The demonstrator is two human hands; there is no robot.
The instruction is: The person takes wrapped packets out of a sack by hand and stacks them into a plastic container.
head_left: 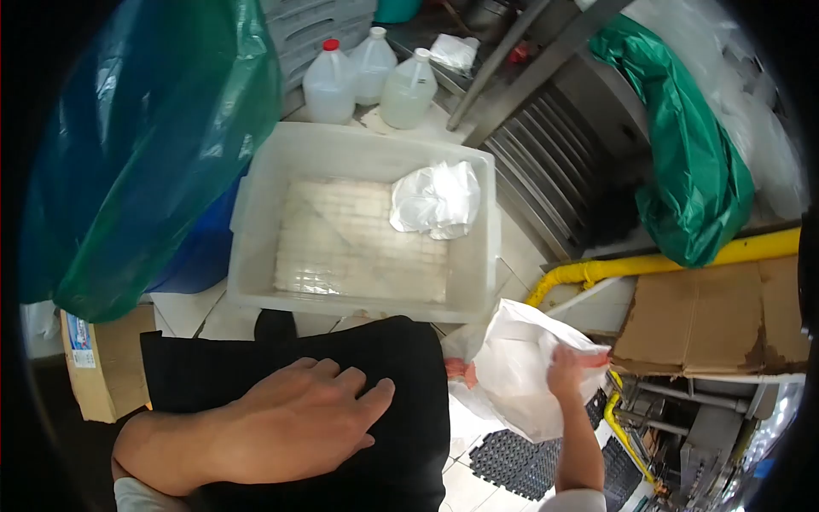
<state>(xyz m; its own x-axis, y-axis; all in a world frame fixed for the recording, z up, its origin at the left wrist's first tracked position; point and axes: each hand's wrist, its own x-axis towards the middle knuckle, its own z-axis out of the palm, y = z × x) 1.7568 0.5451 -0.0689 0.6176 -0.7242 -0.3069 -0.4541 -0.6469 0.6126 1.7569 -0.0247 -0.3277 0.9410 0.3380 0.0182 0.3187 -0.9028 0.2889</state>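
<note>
My left hand (pixel 311 420) rests over the black cloth (pixel 403 384) across my lap, its fingers slightly bent and apart, holding nothing. At the right, my right hand (pixel 563 369) is at the mouth of a white sack (pixel 512 367) with a red stripe near its rim. Those fingers are blurred, so whether they grip anything cannot be made out. In front of me stands a translucent plastic tub (pixel 367 311). A crumpled clear plastic bag (pixel 437 200) lies in its right part, above a pale, wet-looking bottom.
Several things surround the tub: three jugs (pixel 330 85) behind, a green plastic bag (pixel 162 154) hanging over a blue bin (pixel 200 243) at left. On the right are a yellow pipe (pixel 665 263), a cardboard box (pixel 712 316), another green bag (pixel 682 145) and a black mat (pixel 512 465).
</note>
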